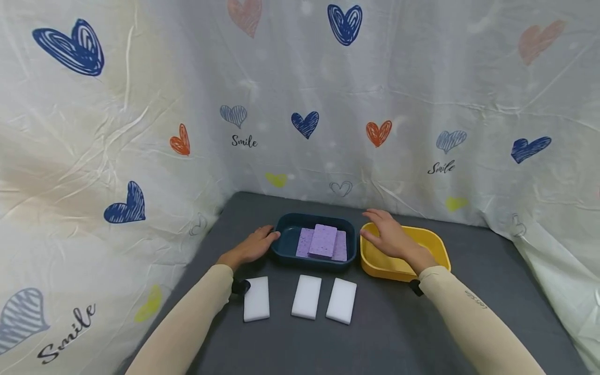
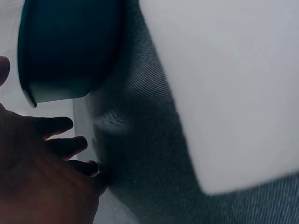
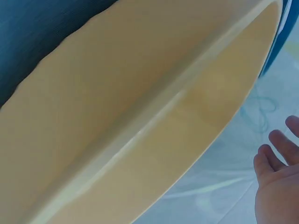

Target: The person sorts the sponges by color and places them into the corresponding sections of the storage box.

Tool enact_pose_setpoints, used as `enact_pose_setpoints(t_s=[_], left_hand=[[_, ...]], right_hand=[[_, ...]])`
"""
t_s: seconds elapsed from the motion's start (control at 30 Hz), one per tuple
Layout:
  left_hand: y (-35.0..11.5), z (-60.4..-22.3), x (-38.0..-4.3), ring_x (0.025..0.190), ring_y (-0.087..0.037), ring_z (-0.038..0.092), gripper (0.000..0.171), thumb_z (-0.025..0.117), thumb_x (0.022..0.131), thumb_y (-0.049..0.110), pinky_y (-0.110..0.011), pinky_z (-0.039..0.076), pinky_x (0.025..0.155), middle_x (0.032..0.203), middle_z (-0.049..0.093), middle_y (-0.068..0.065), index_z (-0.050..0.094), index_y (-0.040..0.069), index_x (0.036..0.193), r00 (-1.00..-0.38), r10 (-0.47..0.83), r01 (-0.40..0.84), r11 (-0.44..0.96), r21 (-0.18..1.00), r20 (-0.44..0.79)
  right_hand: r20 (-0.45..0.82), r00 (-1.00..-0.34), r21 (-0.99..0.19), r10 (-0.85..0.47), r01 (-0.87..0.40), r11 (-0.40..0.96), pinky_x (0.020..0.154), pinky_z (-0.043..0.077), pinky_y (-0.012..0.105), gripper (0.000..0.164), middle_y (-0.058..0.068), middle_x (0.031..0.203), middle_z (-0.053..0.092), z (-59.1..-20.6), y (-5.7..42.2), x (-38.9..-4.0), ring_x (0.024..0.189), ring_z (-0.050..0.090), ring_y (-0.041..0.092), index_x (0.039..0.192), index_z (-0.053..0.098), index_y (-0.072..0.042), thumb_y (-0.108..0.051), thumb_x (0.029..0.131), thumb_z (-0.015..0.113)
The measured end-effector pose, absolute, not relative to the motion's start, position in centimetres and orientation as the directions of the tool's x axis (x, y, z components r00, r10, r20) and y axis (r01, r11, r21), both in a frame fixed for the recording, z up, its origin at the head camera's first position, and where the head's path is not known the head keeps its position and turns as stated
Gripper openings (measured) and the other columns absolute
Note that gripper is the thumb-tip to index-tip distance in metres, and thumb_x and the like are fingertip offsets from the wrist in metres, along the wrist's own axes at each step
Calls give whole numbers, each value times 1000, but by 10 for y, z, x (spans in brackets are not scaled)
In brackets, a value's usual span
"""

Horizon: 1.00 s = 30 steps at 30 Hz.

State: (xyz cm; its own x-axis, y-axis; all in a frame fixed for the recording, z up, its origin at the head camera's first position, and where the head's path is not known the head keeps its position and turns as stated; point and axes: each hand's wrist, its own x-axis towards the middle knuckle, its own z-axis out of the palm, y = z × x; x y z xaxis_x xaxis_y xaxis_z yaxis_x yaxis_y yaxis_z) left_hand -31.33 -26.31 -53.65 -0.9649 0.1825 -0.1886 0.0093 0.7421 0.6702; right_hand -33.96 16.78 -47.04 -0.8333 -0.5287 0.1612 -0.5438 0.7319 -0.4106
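Observation:
Purple sponges, one lying on top of two others, sit in the dark blue tray. My left hand is at that tray's left side, thumb toward the rim, fingers loosely extended and holding nothing. To the right stands a yellow tray with nothing visible inside. Over its left part hovers my right hand, fingers spread and no object in it. The right wrist view shows the right hand beyond the yellow tray's rim.
Three white sponge blocks lie in a row in front of the trays: a left one, a middle one and a right one. They rest on a dark grey tabletop. A white curtain printed with hearts hangs behind and at both sides.

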Motion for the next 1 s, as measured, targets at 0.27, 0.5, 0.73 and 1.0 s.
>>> enact_pose_setpoints(t_s=[0.27, 0.5, 0.73, 1.0], left_hand=[[-270, -513, -295, 166, -50, 24, 84, 36, 115, 58, -67, 20, 134, 178, 26, -29, 25, -4, 171, -967, 203, 64, 777, 626, -154], [-281, -509, -283, 165, -52, 25, 87, 43, 114, 56, -67, 22, 133, 177, 25, -33, 26, -9, 169, -957, 272, 170, 810, 562, -103], [-284, -504, -263, 163, -51, 31, 98, 61, 105, 58, -67, 28, 131, 175, 30, -32, 28, -9, 169, -942, 318, 222, 829, 513, -106], [-275, -500, -238, 158, -48, 42, 106, 78, 93, 54, -63, 37, 128, 170, 41, -31, 35, -10, 166, -931, 334, 236, 856, 461, -145]], right_hand=[[174, -857, -398, -485, -512, 761, 128, 33, 69, 61, 30, 165, 49, -475, 208, -338, 154, 42, 51, 157, 53, 5, -31, 110, 65], [156, -883, -389, -443, -467, 794, 125, 34, 72, 59, 33, 165, 46, -476, 241, -329, 154, 40, 55, 158, 51, 6, -29, 112, 62], [144, -912, -372, -384, -410, 833, 124, 33, 74, 59, 34, 165, 44, -482, 271, -321, 153, 39, 56, 157, 51, 7, -29, 112, 62], [169, -927, -367, -334, -374, 852, 121, 35, 75, 59, 39, 160, 47, -492, 299, -313, 148, 42, 60, 154, 51, 12, -27, 111, 63]])
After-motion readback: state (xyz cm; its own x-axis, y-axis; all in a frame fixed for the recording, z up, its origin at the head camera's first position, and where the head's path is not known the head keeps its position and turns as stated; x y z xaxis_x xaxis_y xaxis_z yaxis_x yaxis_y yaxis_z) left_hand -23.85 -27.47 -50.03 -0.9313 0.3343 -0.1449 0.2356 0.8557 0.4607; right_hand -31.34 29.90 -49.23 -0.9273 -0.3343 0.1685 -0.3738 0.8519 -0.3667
